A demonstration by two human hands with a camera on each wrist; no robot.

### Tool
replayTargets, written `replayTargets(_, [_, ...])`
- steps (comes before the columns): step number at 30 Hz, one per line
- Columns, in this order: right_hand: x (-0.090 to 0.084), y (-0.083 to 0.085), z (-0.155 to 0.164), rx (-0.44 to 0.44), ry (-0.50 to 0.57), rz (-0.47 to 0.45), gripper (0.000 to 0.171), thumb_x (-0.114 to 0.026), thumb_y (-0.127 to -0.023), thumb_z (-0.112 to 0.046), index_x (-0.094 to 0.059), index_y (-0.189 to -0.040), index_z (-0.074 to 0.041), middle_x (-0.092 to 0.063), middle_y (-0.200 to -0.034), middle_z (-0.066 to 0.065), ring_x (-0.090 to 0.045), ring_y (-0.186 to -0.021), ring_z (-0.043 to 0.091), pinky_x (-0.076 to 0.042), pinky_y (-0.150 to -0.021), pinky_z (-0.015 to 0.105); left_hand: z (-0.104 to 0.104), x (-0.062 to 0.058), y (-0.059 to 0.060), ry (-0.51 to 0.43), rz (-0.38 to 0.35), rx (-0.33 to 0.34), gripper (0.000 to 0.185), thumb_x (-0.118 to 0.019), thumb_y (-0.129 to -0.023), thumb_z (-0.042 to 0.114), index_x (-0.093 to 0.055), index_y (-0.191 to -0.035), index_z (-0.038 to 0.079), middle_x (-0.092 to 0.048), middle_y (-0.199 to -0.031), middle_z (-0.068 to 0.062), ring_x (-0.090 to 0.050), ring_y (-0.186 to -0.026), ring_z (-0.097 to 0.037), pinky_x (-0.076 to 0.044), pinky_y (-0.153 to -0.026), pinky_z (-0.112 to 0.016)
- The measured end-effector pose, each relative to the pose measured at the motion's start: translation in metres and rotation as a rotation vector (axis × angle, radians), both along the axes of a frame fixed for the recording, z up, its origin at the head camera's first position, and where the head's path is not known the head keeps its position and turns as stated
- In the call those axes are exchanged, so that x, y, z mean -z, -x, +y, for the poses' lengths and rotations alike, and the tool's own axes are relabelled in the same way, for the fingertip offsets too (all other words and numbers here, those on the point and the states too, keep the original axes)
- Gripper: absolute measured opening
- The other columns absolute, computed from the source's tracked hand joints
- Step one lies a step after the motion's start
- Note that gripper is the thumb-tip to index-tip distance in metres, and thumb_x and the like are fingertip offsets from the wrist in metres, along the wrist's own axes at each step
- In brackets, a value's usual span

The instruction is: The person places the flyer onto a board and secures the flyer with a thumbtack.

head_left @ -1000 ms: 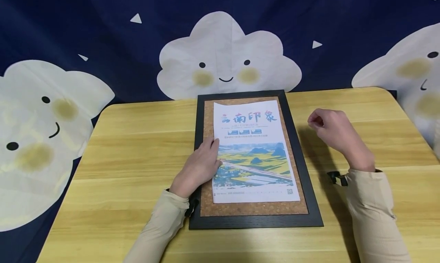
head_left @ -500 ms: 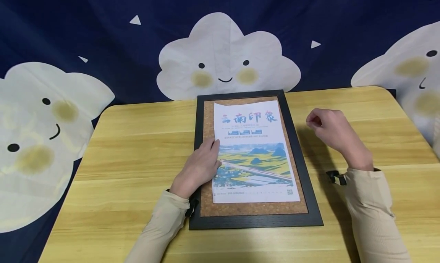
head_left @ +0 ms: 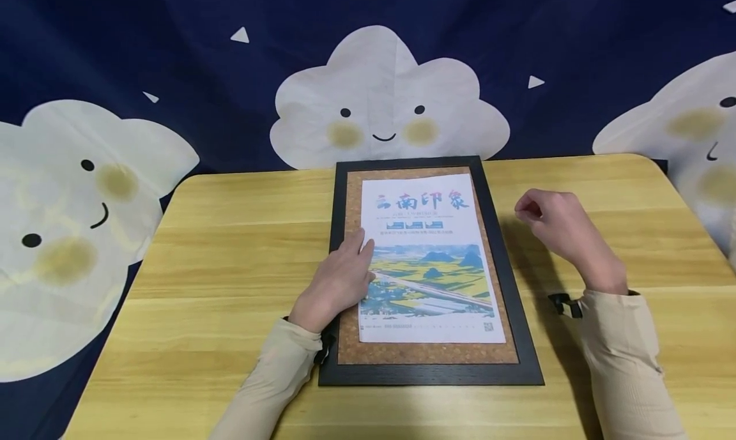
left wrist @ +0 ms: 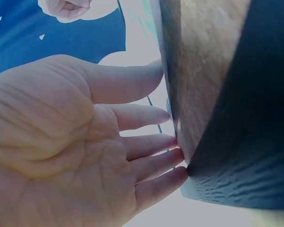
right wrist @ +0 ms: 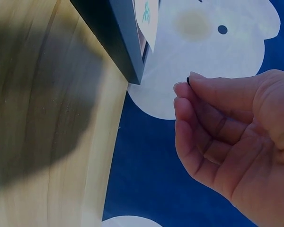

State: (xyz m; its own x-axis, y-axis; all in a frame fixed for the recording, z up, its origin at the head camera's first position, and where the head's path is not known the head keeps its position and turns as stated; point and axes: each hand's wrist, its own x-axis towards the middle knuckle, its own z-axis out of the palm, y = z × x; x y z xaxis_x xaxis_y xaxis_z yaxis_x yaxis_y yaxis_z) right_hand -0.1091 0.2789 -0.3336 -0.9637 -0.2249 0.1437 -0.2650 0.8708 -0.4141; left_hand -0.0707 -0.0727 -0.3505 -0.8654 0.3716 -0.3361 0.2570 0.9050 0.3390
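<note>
A printed poster [head_left: 431, 277] with a blue-and-yellow landscape lies on a cork board [head_left: 425, 354] with a black frame [head_left: 431, 374]. My left hand [head_left: 339, 274] rests on the poster's left edge, fingers fairly straight and slightly spread. In the left wrist view its fingertips [left wrist: 173, 177] touch the sheet's edge and the board. My right hand [head_left: 554, 220] hovers above the table, to the right of the frame. Between its thumb and forefinger it pinches a tiny black object [right wrist: 188, 81], mostly hidden in the right wrist view, so its kind does not show.
A wooden table [head_left: 218, 248] lies under the framed board. Behind it hangs a dark blue cloth [head_left: 172, 57] printed with smiling white clouds [head_left: 382, 89]. Dark bands with small mounts [head_left: 566, 304] sit at both wrists.
My left forefinger and thumb have parted a little on the poster's edge. The right hand keeps its pinch and place beside the frame. The head view has shifted slightly.
</note>
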Motion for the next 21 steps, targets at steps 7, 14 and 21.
replayTargets(7, [0.0017,-0.0002,-0.0015,-0.008,-0.014,-0.002,0.003,-0.069,-0.092,0.005,-0.069,-0.091,0.007,-0.068,-0.080,0.014,-0.060,-0.072,0.028,-0.047,-0.069,0.048,-0.0036,0.0001,0.0014,0.032,-0.022,0.061,0.079,-0.068,-0.102,0.036,-0.032,-0.160,-0.002,-0.013,-0.171,-0.022,-0.014,-0.157,-0.036,-0.025,-0.122,-0.050])
replayTargets(14, [0.0023,-0.0005,-0.0020,-0.020,-0.011,0.013,0.002,-0.071,-0.091,0.006,-0.069,-0.090,0.006,-0.069,-0.080,0.013,-0.063,-0.073,0.029,-0.049,-0.070,0.049,-0.0033,-0.0015,0.0016,0.047,-0.049,0.088,0.101,-0.078,-0.091,0.050,-0.028,-0.162,-0.002,-0.009,-0.171,-0.022,-0.011,-0.158,-0.036,-0.024,-0.123,-0.048])
replayTargets(21, [0.0026,-0.0019,-0.0017,-0.033,-0.012,0.061,0.005,-0.072,-0.090,0.007,-0.070,-0.087,0.004,-0.069,-0.078,0.011,-0.062,-0.071,0.026,-0.049,-0.068,0.047,-0.0037,-0.0026,0.0005,0.043,-0.086,0.093,0.115,-0.086,-0.082,0.051,-0.024,-0.163,-0.002,-0.005,-0.172,-0.022,-0.006,-0.158,-0.035,-0.021,-0.124,-0.046])
